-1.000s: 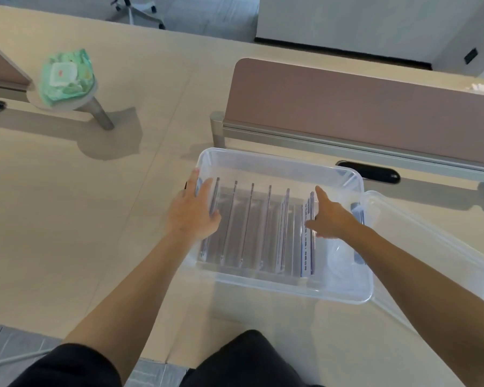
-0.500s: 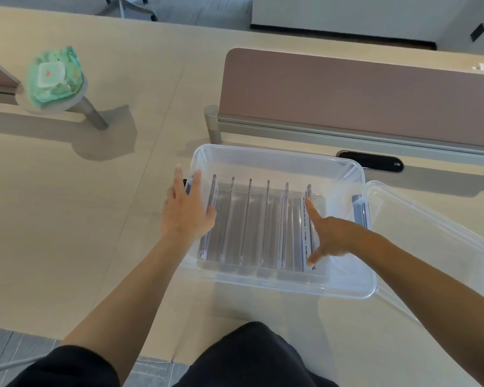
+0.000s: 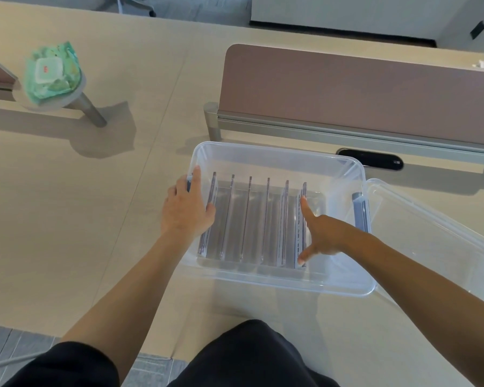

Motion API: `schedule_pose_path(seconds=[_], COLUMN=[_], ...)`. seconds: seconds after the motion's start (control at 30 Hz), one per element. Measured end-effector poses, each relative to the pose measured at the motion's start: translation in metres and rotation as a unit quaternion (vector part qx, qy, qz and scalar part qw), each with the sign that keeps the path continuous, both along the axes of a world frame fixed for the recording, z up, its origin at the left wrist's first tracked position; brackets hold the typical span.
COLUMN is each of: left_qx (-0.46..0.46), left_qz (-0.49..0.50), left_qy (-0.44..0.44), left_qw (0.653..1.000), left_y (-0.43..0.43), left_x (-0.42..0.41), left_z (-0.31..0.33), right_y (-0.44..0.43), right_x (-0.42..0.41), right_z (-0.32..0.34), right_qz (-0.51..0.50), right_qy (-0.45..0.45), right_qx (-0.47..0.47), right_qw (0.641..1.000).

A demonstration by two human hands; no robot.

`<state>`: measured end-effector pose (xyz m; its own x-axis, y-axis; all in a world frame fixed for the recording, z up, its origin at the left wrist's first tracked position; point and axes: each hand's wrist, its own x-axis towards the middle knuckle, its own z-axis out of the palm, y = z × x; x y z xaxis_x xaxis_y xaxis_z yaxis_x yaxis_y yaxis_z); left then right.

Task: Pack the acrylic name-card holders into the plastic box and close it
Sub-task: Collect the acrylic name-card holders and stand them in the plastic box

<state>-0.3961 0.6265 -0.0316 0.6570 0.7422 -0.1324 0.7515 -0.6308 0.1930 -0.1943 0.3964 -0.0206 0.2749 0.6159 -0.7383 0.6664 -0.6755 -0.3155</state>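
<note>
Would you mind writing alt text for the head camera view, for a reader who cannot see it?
Seen from above, a clear plastic box on a pale wooden desk holds a row of upright acrylic name-card holders. The left hand rests on the box's left rim, and the right hand reaches inside against the rightmost holder. The box's lid lies open to the right.

Beyond both hands the brown partition screen (image 3: 358,96) walls off the desk (image 3: 76,208). Left of the left hand (image 3: 186,209) lies bare desk — open passage. Right of the right hand (image 3: 326,233), the clear lid (image 3: 436,241) blocks the way — touching the plastic box (image 3: 277,277).
</note>
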Motion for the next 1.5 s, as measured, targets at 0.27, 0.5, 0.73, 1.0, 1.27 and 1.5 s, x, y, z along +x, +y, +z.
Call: schedule_pose_path(seconds=[0.27,0.5,0.73,1.0,1.27,1.5], left_qx=[-0.004,-0.007,-0.01,0.018,0.036,-0.039], left_qz=[0.001,0.003,0.005,-0.006,-0.077,-0.177], left_qy=[-0.005,-0.005,-0.002,0.027,-0.036,-0.07], left_qw=[1.0,1.0,1.0,0.999,0.996,0.981], left_y=[0.0,0.0,0.0,-0.002,-0.039,-0.09], left_x=[0.0,0.0,0.001,0.002,0.017,0.052], left_z=[0.001,0.001,0.002,0.004,0.013,0.022], right_y=[0.0,0.001,0.0,-0.001,-0.019,-0.066], right_x=[-0.003,0.0,0.001,0.004,0.01,0.011], right_z=[0.005,0.002,-0.002,-0.001,0.054,0.103], right_qz=[0.004,0.0,-0.002,0.003,-0.085,-0.157], right_qy=[0.001,-0.007,-0.008,-0.024,-0.11,-0.156], right_qx=[-0.006,-0.005,0.005,-0.008,0.061,0.07], right_qw=[1.0,1.0,1.0,1.0,0.988,0.973])
